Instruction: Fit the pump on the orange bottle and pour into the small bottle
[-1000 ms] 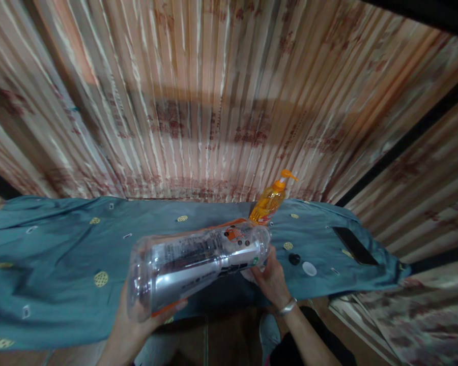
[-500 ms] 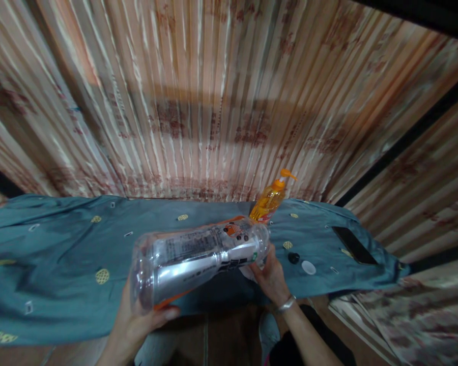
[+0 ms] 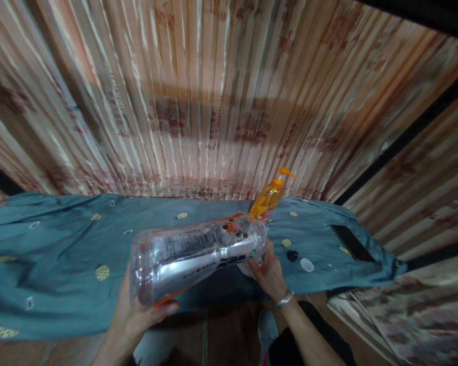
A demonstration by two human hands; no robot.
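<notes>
A large clear plastic bottle [image 3: 198, 256] with a silver and orange label lies on its side in the air above the cloth, its base toward the lower left. My left hand [image 3: 137, 310] is wrapped round the base end, thumb along the underside. At the neck end, my right hand [image 3: 269, 272] is closed near the bottle's mouth, with a bit of white tissue or cloth [image 3: 246, 269] under its fingers. The bottle hides part of both hands. Just behind the neck stands a yellow pump bottle [image 3: 267, 199] with an orange pump head.
A teal patterned cloth [image 3: 76, 244] covers the table. To the right of my right hand lie a small black cap [image 3: 292, 255], a white disc [image 3: 307, 265] and a dark phone [image 3: 353, 243]. A pleated curtain [image 3: 198, 101] hangs behind, and black poles [image 3: 404, 127] frame the right side.
The view has shifted very slightly. Both hands keep the bottle in nearly the same tilted position; nothing has been let go or picked up.
</notes>
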